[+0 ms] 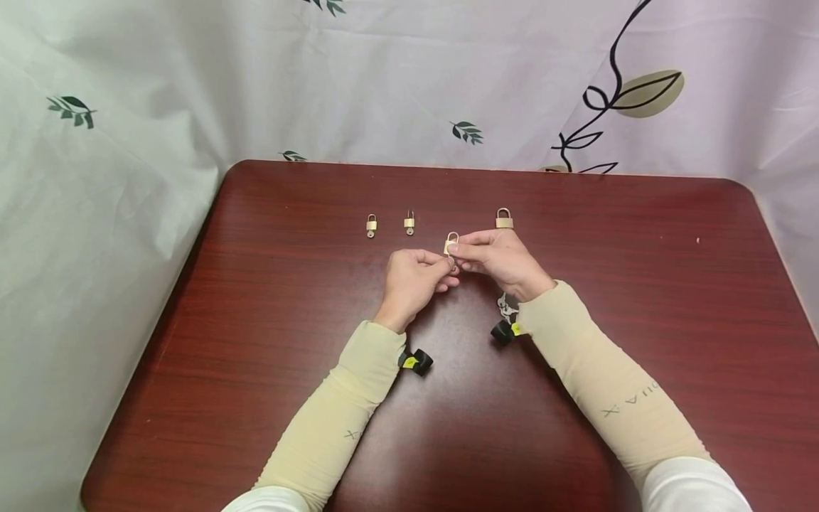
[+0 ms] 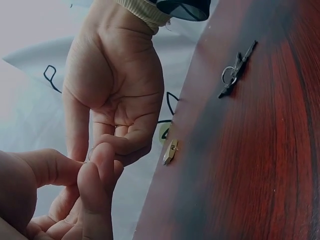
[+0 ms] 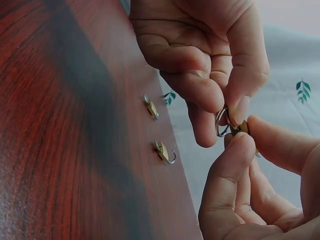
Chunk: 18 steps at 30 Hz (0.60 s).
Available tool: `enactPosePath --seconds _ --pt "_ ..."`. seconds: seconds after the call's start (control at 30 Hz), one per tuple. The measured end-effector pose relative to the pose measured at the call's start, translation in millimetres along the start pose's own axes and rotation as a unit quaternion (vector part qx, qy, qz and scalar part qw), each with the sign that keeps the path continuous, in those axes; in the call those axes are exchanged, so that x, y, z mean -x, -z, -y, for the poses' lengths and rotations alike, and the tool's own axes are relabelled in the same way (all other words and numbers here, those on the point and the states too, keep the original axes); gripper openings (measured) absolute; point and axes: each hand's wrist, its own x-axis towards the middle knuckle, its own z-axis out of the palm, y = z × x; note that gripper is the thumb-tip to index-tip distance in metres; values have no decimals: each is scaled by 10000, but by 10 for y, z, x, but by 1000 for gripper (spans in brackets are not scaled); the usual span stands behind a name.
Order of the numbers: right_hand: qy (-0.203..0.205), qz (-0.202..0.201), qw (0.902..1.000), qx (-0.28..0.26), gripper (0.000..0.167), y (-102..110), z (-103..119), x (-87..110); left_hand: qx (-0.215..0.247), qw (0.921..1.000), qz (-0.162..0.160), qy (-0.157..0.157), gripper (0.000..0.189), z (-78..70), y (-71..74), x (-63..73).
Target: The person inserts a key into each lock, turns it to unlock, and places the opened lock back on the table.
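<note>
A small brass padlock (image 1: pixel 451 242) is held upright by its body between the thumb and fingers of my right hand (image 1: pixel 502 259). Just below it, my left hand (image 1: pixel 416 281) pinches a key at the lock's lower end, the key mostly hidden by fingertips. A metal key ring (image 3: pixel 221 122) hangs from that key, seen best in the right wrist view. Close behind my right hand lies another brass padlock (image 1: pixel 505 219). A bunch of keys (image 1: pixel 507 307) rests on the table beside the right wrist.
Two smaller padlocks (image 1: pixel 371 226) with keys in them lie at the back of the dark red wooden table (image 1: pixel 288 320); the right one's shackle stands open. A patterned white curtain (image 1: pixel 384 85) hangs behind. A black strap device (image 1: pixel 419 361) sticks out from the left wrist.
</note>
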Motion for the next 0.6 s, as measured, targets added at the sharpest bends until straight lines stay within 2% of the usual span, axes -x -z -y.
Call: enactPosePath --seconds 0.3,0.6 --pt "24 -87 9999 112 25 -15 -2 -9 -721 9970 -204 -214 12 -14 2 8" --pt "34 -118 9997 216 26 -20 -11 -18 -1024 9941 -289 -225 14 -22 -2 13"
